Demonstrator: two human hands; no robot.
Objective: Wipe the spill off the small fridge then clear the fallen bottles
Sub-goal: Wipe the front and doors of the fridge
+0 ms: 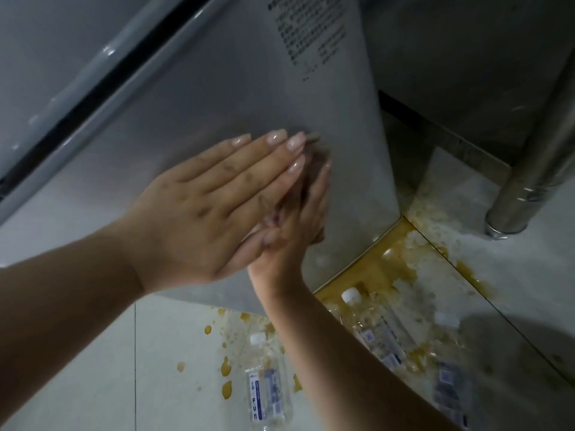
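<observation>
Fridge (pixel 217 98) side under flat left hand (pixel 214 194) and blurred right hand (pixel 298 219), grip unclear; capped clear bottles (pixel 267 387) fallen below.

Tiled floor (pixel 93 353): three fallen bottles (pixel 269 390), yellow-brown spill (pixel 370 269), fridge (pixel 217 98).

The picture is dim and greyish, with soft, flat light. The fingers (pixel 273 147) of the left hand (pixel 217 194) are smeared by motion blur, and the surface just past their tips blurs into a brownish patch. Up and left of the fingers, small glints sit on a glossy edge. Lines bend toward the frame's edges. Well below the fingers, the floor darkens into shadow.
</observation>
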